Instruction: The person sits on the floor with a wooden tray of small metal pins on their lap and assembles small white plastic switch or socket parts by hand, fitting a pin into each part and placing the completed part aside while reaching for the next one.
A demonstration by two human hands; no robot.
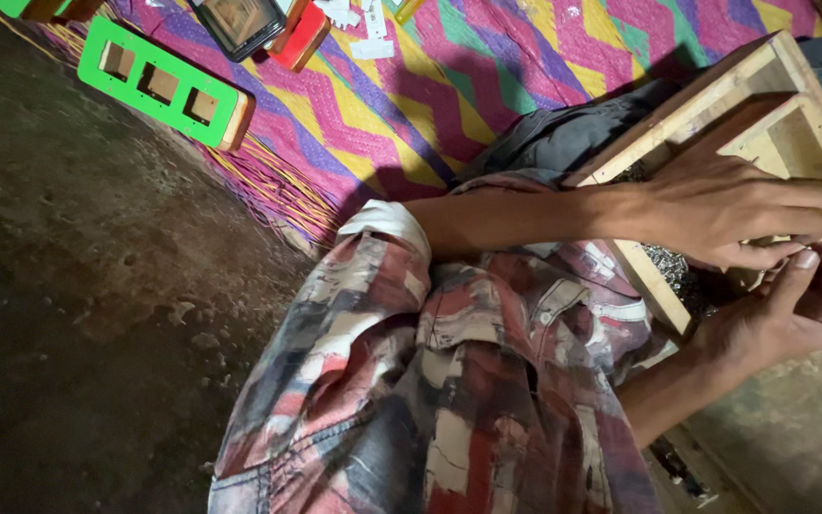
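left hand [730, 209]: fingers curled, resting on wooden box [773, 95]
right hand [796, 309]: fingers bent, pinching something tiny, can't tell what
mat [487, 76]: zigzag, under box

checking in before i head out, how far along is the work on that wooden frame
Looks done: a green-faced wooden block with three square cutouts lies finished-looking on the striped mat. In hand: the left hand rests on the bare wooden frame while the right hand pinches something too small to make out. Left: the frame has no green face; how much more, I cannot tell.
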